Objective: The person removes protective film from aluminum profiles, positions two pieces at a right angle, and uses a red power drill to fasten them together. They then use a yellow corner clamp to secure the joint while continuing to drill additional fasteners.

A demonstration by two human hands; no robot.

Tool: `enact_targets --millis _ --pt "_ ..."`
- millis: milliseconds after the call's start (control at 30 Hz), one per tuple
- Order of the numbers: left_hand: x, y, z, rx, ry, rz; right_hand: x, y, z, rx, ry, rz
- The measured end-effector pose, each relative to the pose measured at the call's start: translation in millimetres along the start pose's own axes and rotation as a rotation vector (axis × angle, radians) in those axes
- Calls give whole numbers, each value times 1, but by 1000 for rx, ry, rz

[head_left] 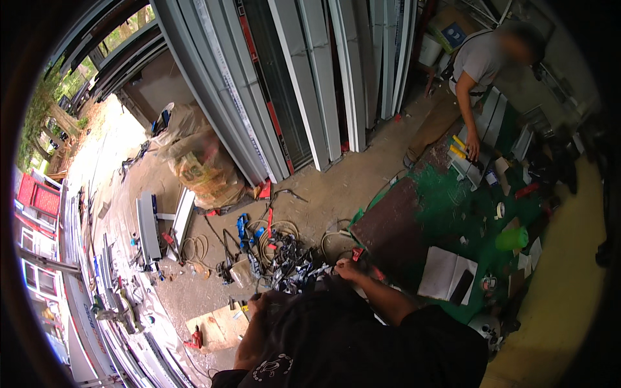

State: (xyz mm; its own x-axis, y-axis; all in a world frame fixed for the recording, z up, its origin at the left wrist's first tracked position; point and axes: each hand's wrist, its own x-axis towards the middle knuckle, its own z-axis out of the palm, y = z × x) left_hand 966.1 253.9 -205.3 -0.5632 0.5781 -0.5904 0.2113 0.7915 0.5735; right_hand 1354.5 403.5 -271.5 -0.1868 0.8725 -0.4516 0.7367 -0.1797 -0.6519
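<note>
My left hand (257, 302) is low in front of my dark shirt, fingers curled closed. What it holds, if anything, is too small and dark to make out. My right hand (349, 269) is held at the right side of my body, near the corner of the green table, also closed; its contents are hidden. Beyond and between my hands, a heap of blue and black scraps (291, 258) lies on the floor with coiled hoses (278, 231). A red drill-like tool (195, 337) rests on a wooden board (218, 328) to the left of my left hand.
A green table (446, 213) on the right carries white paper (440, 271), a dark phone-like slab (461, 287) and a green bottle (512, 238). Across it a co-worker (482, 71) bends over pale metal profiles. Long profiles (304, 71) lean upright ahead; a filled plastic bag (207, 169) stands left of them.
</note>
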Motion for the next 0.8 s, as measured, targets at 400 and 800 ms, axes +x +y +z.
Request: enact_targets --millis 400,800 --pt "92 73 13 -90 99 58 67 -114 -60 209 -26 -53" --pt "190 60 25 375 -317 -205 213 -206 -157 88 147 -191"
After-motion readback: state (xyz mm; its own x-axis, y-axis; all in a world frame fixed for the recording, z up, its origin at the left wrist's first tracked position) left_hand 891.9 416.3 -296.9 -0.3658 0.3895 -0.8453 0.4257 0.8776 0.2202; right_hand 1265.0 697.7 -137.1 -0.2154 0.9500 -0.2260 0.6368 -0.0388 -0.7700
